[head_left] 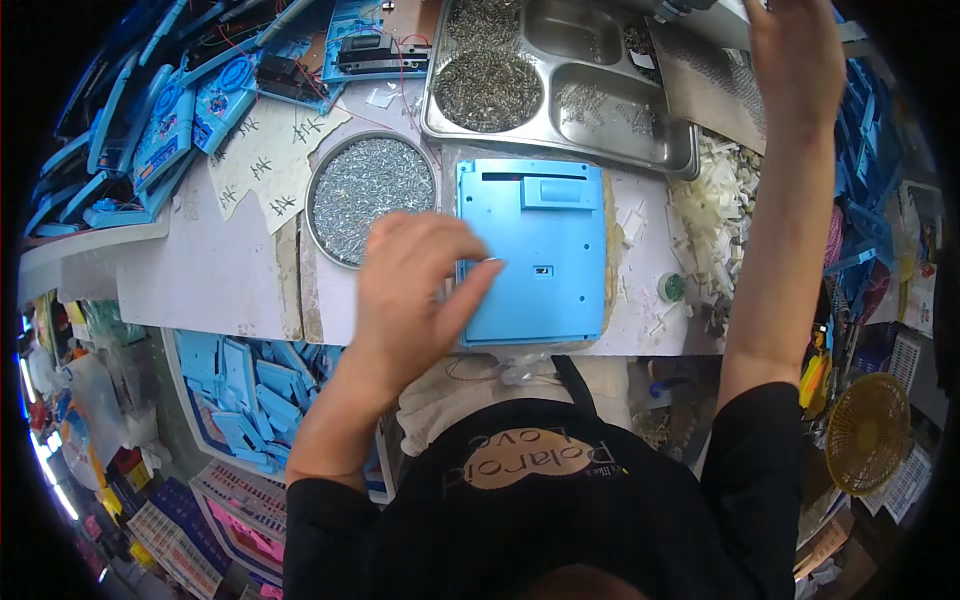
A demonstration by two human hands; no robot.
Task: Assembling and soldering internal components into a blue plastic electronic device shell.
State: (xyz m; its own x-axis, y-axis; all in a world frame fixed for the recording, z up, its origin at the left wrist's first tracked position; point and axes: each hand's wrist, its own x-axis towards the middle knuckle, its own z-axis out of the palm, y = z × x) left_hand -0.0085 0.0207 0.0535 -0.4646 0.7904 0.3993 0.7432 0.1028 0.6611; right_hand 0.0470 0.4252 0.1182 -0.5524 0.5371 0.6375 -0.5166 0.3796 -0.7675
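Flat, light-blue casing, slotted and holed; left hand curls over its edge, right hand stretched far forward, I can't tell either's grip

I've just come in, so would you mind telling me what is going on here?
A person at a bench has the left hand at the left edge of a blue panel, the thumb reaching over it. The right hand is raised at the top of the view, partly cut off, so what it holds is unclear. A round tin of screws stands left of the panel, a steel tray beyond it.
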